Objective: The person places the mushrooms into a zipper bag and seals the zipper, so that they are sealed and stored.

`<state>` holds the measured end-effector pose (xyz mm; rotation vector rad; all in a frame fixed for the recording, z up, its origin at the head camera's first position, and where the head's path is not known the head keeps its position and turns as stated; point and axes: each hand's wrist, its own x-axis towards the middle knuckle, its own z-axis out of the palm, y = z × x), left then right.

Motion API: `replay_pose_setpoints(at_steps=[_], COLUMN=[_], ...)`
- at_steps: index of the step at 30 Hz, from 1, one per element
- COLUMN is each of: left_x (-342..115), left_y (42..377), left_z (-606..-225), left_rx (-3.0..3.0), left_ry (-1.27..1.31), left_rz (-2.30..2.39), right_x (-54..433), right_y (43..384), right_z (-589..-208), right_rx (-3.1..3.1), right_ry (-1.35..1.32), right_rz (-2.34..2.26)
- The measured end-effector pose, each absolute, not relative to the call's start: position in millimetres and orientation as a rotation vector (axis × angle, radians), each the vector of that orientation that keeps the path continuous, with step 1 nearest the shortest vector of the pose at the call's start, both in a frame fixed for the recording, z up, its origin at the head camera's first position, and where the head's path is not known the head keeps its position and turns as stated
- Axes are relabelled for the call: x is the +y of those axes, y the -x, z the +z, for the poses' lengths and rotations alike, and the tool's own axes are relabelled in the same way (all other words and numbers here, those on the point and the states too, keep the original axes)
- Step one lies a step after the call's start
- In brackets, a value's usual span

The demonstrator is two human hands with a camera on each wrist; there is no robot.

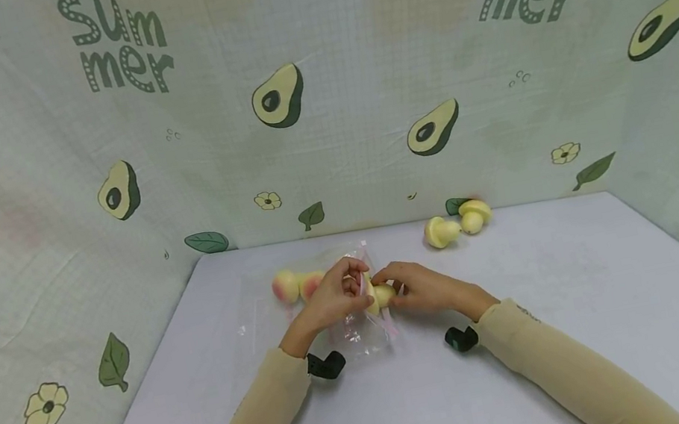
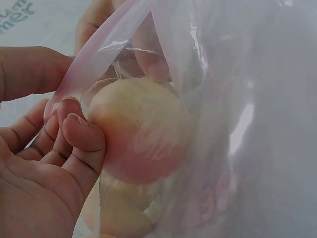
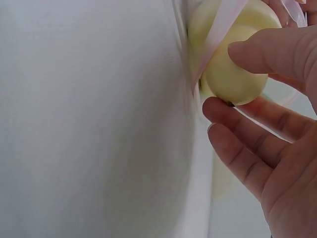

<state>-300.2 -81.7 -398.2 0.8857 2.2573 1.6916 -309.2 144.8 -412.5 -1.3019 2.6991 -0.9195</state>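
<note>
A clear zip bag (image 1: 361, 335) with a pink-edged mouth lies on the table, with pale yellow, pink-tinged mushrooms (image 1: 286, 286) inside its left part. My left hand (image 1: 335, 294) pinches the pink rim (image 2: 74, 82) of the bag between thumb and fingers. At the mouth, my right hand (image 1: 426, 287) holds another mushroom (image 1: 384, 295) by its stem (image 3: 235, 82), thumb on one side and fingers on the other. Its rounded cap (image 2: 141, 134) shows through the film in the left wrist view. The pink strip crosses that mushroom in the right wrist view.
Two more mushrooms, one (image 1: 441, 232) slightly nearer and one (image 1: 475, 216) behind it, lie near the table's back edge, right of the hands. A cloth printed with avocados (image 1: 278, 98) hangs behind and beside the white table (image 1: 526, 262).
</note>
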Motion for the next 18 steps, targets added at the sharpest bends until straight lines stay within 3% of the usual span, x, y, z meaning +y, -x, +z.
replay_pose_setpoints(at_steps=[11, 18], left_x=[-83.1, -81.7], left_y=[299.6, 297.5], left_z=[-400.7, -396.2], left_rx=[2.278, 2.291], left_ry=[-0.967, -0.889], left_rz=[1.714, 1.692], right_x=[144.4, 145.6], right_y=[310.8, 315.7], right_z=[-413.0, -415.3], right_rx=[2.634, 2.634], right_ry=[1.113, 1.025], right_rz=[-1.109, -1.162])
